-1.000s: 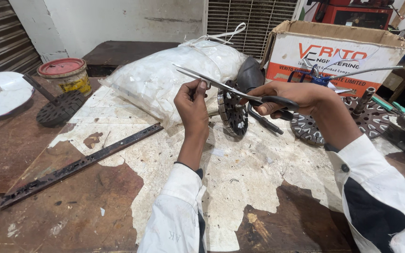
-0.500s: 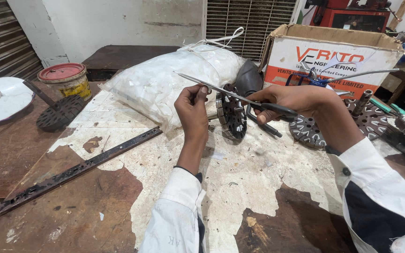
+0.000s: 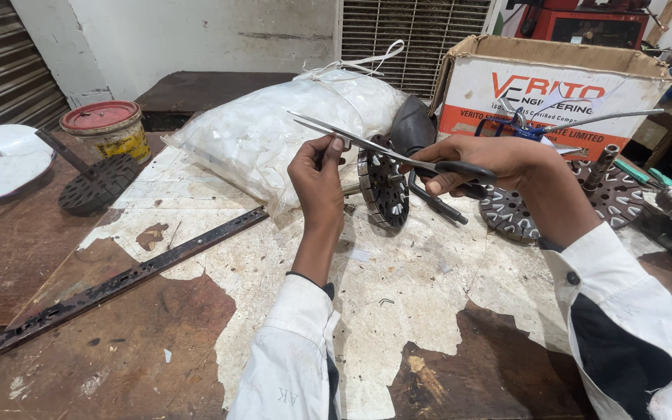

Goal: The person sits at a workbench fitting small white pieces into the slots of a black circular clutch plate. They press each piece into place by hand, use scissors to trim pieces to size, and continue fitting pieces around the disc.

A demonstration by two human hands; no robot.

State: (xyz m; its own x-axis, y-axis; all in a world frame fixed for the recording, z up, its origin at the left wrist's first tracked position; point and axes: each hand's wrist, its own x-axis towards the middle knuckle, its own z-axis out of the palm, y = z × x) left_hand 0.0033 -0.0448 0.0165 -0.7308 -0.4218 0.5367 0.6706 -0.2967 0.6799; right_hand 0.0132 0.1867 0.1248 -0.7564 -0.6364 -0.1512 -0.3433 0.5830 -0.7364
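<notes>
My right hand (image 3: pixel 480 159) grips the black handles of long scissors (image 3: pixel 367 144), whose blades point left and are slightly parted. My left hand (image 3: pixel 319 175) is raised to the blades, with thumb and fingers pinched on a small thin piece that is too small to make out. Just behind and between my hands a round slotted metal disc (image 3: pixel 383 187) stands on edge on the worn table (image 3: pixel 398 311). Both forearms are in white sleeves.
A tied white plastic bag (image 3: pixel 266 132) lies behind my left hand, a printed cardboard box (image 3: pixel 554 85) at back right. More toothed discs (image 3: pixel 507 214) lie to the right. A long perforated metal strip (image 3: pixel 134 272), a black disc (image 3: pixel 99 183) and a red-lidded tin (image 3: pixel 106 128) are at left.
Both hands and the scissors stay in nearly the same place, with only a slight wobble of the blades.
</notes>
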